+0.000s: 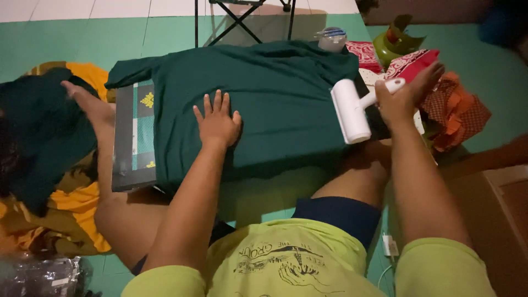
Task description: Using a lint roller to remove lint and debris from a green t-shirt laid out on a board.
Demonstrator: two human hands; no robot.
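Head view, I see left hand (218, 122) flat, fingers spread, on dark green shirt (264, 93) mid-board, right hand (404, 93) closed around white lint roller (350, 110) at shirt's right edge, patterned board (133, 137) under shirt's left side

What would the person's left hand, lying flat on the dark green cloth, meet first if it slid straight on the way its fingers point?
The left hand points up the dark green cloth. It would likely cross more cloth to its far edge, then perhaps the black folding frame; depth is unclear.
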